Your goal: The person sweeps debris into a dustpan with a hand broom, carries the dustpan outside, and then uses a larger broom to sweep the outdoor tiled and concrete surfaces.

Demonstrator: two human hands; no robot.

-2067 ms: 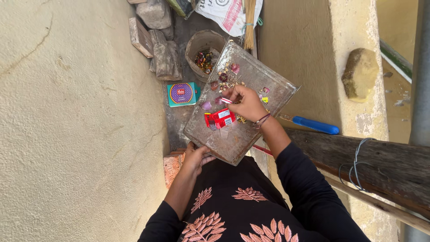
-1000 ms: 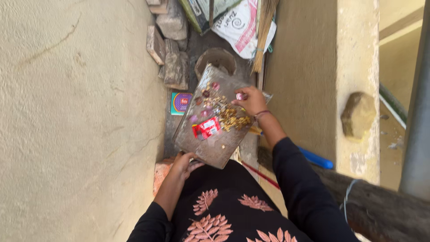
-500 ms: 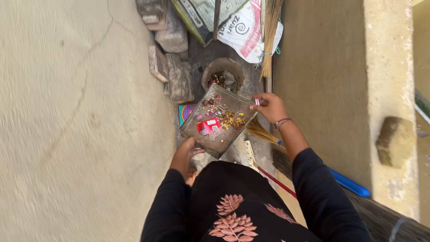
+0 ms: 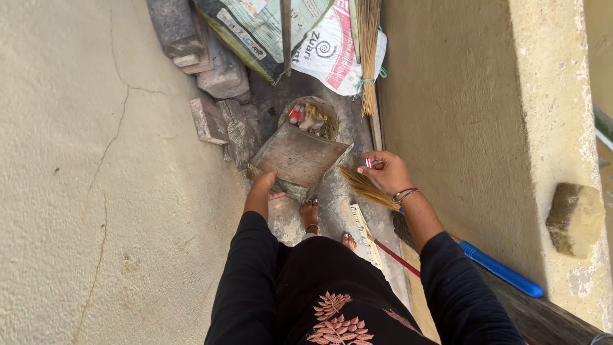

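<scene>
The left hand (image 4: 262,185), just left of the frame's centre, has its fingers curled round the near lower edge of a flat, rusty rectangular metal tray (image 4: 299,155), thumb over the top. The tray is tilted steeply, its far edge dipping to the rim of a round, worn, mud-coloured basket (image 4: 311,119) in the upper middle of the frame. Bits of red, white and pink litter lie in that basket.

The right hand (image 4: 385,171), right of centre, is closed with its fingertips (image 4: 365,167) pinching a small red-and-white striped scrap; bangles ring the wrist. Below this hand, just beside it, fans the straw-coloured bristle head of a hand broom (image 4: 365,186), whose blue plastic handle (image 4: 501,271) runs off towards the lower right. Whether the hand touches the bristles cannot be told.

Two bare feet (image 4: 310,214) stand on the dirty grey floor just below the tray, above the black dress with pink leaf prints at the bottom of the frame. Grey stone blocks (image 4: 225,75) sit at upper left of the basket, and printed white sacks (image 4: 332,45) with a tall bundle of broom sticks (image 4: 368,45) lean at the top. A rough tan stone (image 4: 575,218) rests on the pale ledge at the right edge.
</scene>
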